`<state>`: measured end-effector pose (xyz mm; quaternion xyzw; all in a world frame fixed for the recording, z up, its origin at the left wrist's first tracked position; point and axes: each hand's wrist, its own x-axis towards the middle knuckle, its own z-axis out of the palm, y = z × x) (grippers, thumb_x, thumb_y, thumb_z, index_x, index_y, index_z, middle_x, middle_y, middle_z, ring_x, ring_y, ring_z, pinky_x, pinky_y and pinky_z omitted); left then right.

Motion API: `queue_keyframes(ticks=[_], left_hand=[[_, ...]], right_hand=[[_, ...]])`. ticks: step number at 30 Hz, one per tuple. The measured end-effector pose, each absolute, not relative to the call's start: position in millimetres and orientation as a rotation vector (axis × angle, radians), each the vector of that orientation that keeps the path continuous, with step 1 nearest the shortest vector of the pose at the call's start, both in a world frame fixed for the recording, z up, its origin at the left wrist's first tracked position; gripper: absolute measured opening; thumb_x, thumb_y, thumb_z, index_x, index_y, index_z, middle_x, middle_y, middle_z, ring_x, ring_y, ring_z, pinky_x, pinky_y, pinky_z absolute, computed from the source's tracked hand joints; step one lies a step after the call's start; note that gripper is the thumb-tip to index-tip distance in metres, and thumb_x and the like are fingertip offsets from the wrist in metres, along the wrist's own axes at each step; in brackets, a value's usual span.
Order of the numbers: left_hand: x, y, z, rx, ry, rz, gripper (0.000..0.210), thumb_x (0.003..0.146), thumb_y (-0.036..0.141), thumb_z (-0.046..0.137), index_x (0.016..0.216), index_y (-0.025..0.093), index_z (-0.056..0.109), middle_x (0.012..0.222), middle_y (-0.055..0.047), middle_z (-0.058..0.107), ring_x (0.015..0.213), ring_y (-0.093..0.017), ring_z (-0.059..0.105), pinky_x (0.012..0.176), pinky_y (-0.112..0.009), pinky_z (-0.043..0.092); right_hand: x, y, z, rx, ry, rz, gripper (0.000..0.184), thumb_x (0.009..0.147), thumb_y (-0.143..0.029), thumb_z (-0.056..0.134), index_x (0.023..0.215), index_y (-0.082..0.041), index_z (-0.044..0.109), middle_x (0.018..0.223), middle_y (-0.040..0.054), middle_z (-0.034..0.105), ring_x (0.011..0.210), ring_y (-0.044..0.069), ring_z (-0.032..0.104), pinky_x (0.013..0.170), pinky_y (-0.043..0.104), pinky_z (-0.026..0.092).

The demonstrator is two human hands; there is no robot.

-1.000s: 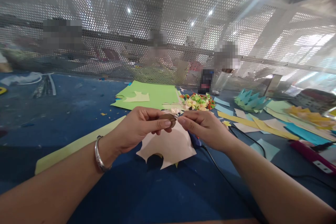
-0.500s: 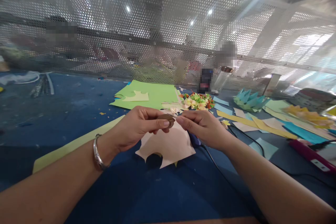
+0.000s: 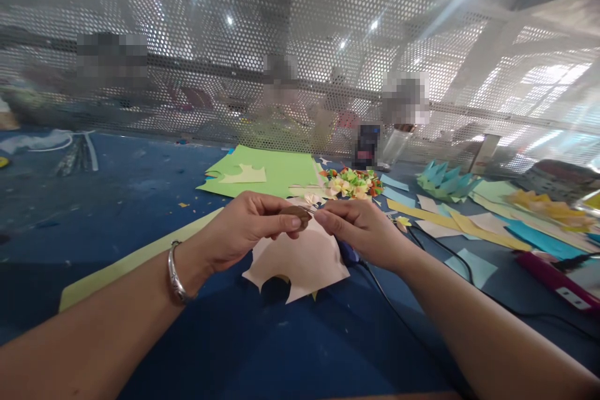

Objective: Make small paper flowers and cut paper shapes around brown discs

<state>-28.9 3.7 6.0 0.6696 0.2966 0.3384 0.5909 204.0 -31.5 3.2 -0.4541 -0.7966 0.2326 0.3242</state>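
My left hand [image 3: 253, 225], with a silver bangle at the wrist, pinches a small brown leaf-shaped piece [image 3: 304, 214] between thumb and fingers. Close against it, my right hand [image 3: 363, 231] is closed in a pinch on a thin, wire-like piece [image 3: 311, 209] that reaches to the brown one. Its far end is hidden by my fingers. Both hands hover over a pale pink sheet of paper [image 3: 300, 262] with curved cut-outs along its edge. Part of a dark blue tool with a cord [image 3: 347, 253] shows beneath my right hand.
Behind the hands lie green paper [image 3: 285, 169] and a cluster of small paper flowers [image 3: 354, 182]. Yellow strips [image 3: 431, 214], a teal pleated paper piece [image 3: 445, 182] and a magenta power strip [image 3: 555, 281] with black cables occupy the right. A perforated metal screen [image 3: 210, 75] borders the blue table.
The brown piece has tilted slightly in my left fingers. Both hands otherwise keep nearly the same place and grip.
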Motion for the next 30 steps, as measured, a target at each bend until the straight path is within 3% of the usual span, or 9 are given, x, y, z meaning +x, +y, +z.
queue_keyframes(ticks=[11, 19, 24, 30], left_hand=[[-27.2, 2.7, 5.2, 1.571, 0.641, 0.789, 0.009, 0.083, 0.029, 0.079, 0.086, 0.024, 0.085, 0.086, -0.006, 0.077, 0.081, -0.018, 0.063, 0.077, -0.030, 0.046], [-26.6, 2.5, 5.2, 1.600, 0.667, 0.828, 0.011, 0.085, 0.030, 0.078, 0.089, 0.022, 0.084, 0.081, -0.003, 0.074, 0.076, -0.014, 0.061, 0.071, -0.026, 0.044], [-28.3, 4.3, 5.1, 1.580, 0.673, 0.854, 0.012, 0.088, 0.032, 0.076, 0.086, 0.020, 0.075, 0.081, -0.002, 0.074, 0.074, -0.013, 0.062, 0.066, -0.025, 0.042], [-26.3, 1.5, 5.3, 1.525, 0.742, 0.859, 0.017, 0.090, 0.036, 0.073, 0.088, 0.021, 0.068, 0.092, -0.004, 0.077, 0.087, -0.018, 0.069, 0.072, -0.028, 0.043]], right_hand=[[202.5, -31.1, 4.7, -1.176, -2.062, 0.611, 0.051, 0.103, -0.056, 0.047, 0.067, -0.020, 0.045, 0.066, -0.0039, 0.037, 0.061, 0.011, 0.038, 0.056, 0.028, 0.027], [204.2, -29.5, 2.0, -1.198, -2.055, 0.655, 0.052, 0.103, -0.059, 0.047, 0.068, -0.020, 0.045, 0.066, -0.0046, 0.037, 0.061, 0.011, 0.037, 0.056, 0.029, 0.026], [203.5, -29.2, 2.0, -1.198, -2.033, 0.655, 0.052, 0.103, -0.060, 0.046, 0.069, -0.020, 0.047, 0.066, -0.0048, 0.036, 0.062, 0.011, 0.037, 0.057, 0.029, 0.026], [202.5, -28.7, 0.3, -1.210, -2.012, 0.617, 0.053, 0.102, -0.064, 0.045, 0.075, -0.020, 0.055, 0.066, -0.0038, 0.040, 0.062, 0.012, 0.039, 0.057, 0.029, 0.027]])
